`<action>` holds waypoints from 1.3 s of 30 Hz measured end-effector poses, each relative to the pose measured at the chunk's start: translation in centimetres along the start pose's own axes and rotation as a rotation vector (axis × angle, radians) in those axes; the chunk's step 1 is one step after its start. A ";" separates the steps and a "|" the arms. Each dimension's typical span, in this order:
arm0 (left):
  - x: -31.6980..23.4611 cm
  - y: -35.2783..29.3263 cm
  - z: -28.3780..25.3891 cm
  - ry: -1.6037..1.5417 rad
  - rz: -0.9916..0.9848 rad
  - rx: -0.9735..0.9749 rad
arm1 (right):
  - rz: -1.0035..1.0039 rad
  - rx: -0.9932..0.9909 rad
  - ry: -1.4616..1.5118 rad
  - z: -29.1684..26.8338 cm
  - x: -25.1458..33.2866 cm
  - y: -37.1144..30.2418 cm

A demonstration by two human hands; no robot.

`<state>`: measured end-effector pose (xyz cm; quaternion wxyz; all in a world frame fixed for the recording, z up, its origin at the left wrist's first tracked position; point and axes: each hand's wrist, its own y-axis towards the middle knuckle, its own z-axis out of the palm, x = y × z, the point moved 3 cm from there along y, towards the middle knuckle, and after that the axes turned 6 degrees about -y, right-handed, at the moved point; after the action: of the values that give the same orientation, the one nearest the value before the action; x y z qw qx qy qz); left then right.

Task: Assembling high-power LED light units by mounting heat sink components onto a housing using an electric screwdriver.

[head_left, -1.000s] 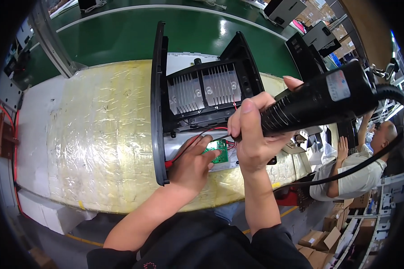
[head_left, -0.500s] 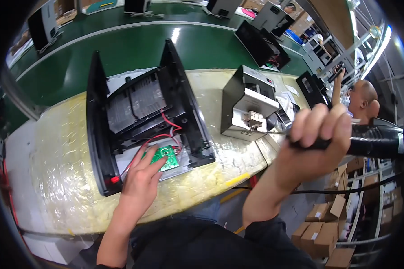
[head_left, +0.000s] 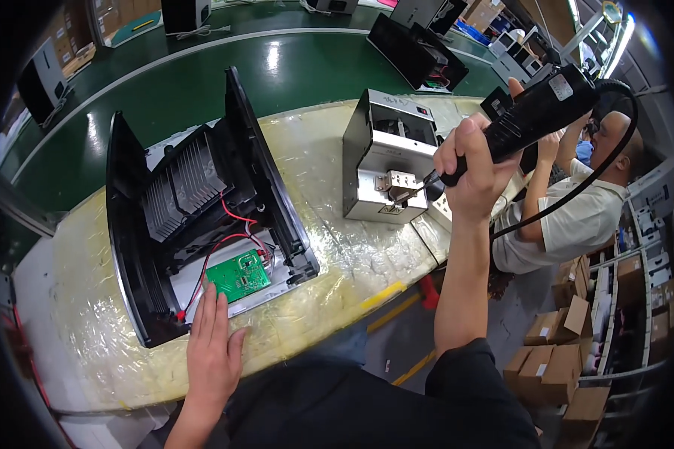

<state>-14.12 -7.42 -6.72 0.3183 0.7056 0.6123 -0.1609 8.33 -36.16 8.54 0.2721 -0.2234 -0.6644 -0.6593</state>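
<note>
My right hand [head_left: 483, 161] is wrapped round a black corded electric screwdriver [head_left: 535, 112]. Its bit points down-left, at the metal block on the front of a grey and black box-shaped screw feeder [head_left: 386, 153]; whether the tip touches a screw is too small to tell. My left hand [head_left: 213, 352] lies with fingers stretched out at the near edge of a green circuit board [head_left: 238, 277]. That board sits in an open black housing [head_left: 131, 247], near a finned metal heat sink [head_left: 183, 187]. Red wires [head_left: 236, 217] run to the board.
Plastic film covers the worktable [head_left: 337, 277]. Beyond runs a green conveyor [head_left: 202, 82] bearing more housings [head_left: 419, 56]. A co-worker [head_left: 577, 209] stands at the right, near the screwdriver's cable [head_left: 577, 198]. Cardboard boxes [head_left: 547, 367] stand on the floor at the lower right.
The screwdriver has swung from pointing left to a steeper tilt, its tip now at the feeder's block. My left hand has drawn back from over the board to its near edge.
</note>
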 end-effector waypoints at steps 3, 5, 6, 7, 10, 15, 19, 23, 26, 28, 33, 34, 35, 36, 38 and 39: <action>-0.2 -0.1 0.2 0.031 -0.003 -0.021 | 0.083 -0.124 0.033 1.3 0.3 -0.8; -0.3 0.4 1.0 0.055 -0.031 -0.033 | 0.039 -0.148 -0.024 -1.1 0.2 -1.7; -0.5 1.0 1.5 0.051 -0.003 -0.022 | 0.039 -0.094 0.148 -1.3 2.1 -1.3; -0.7 1.5 1.9 0.046 0.023 -0.011 | -0.046 -0.021 0.163 -1.4 4.3 -0.8; -1.5 1.8 2.1 0.111 0.044 -0.058 | -0.222 -0.190 0.327 3.7 10.7 -0.5; -3.5 3.1 3.5 0.131 0.035 -0.103 | -0.112 0.145 0.441 10.3 9.4 -2.5; -3.5 3.3 4.3 0.107 0.027 -0.089 | 0.040 0.308 0.244 14.3 4.6 -4.5; -4.1 3.2 4.7 0.082 0.075 -0.150 | 0.103 0.211 0.202 16.0 3.0 -5.2; -4.7 3.4 4.7 0.053 0.076 -0.151 | 0.023 0.210 0.203 16.4 3.1 -5.1; -5.0 3.6 4.5 0.024 0.041 -0.105 | 0.030 0.246 0.174 16.4 2.4 -5.1; -6.4 3.0 4.1 0.010 0.055 -0.087 | 0.121 0.293 0.222 16.2 2.9 -4.9; -6.6 2.9 3.9 0.009 0.059 -0.087 | 0.124 0.295 0.261 16.3 3.1 -4.8; -6.6 2.7 3.8 0.006 0.063 -0.081 | 0.126 0.290 0.256 16.5 3.1 -4.7; -6.6 2.7 3.7 0.011 0.067 -0.087 | 0.113 0.302 0.232 16.6 2.9 -4.6; -6.4 2.6 3.5 0.018 0.076 -0.089 | 0.105 0.297 0.221 17.1 2.7 -4.8; -6.2 2.6 3.6 0.018 0.068 -0.096 | 0.102 0.291 0.223 17.4 2.5 -5.0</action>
<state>-12.30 -14.53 -4.94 0.3514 0.7114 0.5978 -0.1142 1.99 -19.14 6.68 0.4066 -0.1404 -0.7062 -0.5623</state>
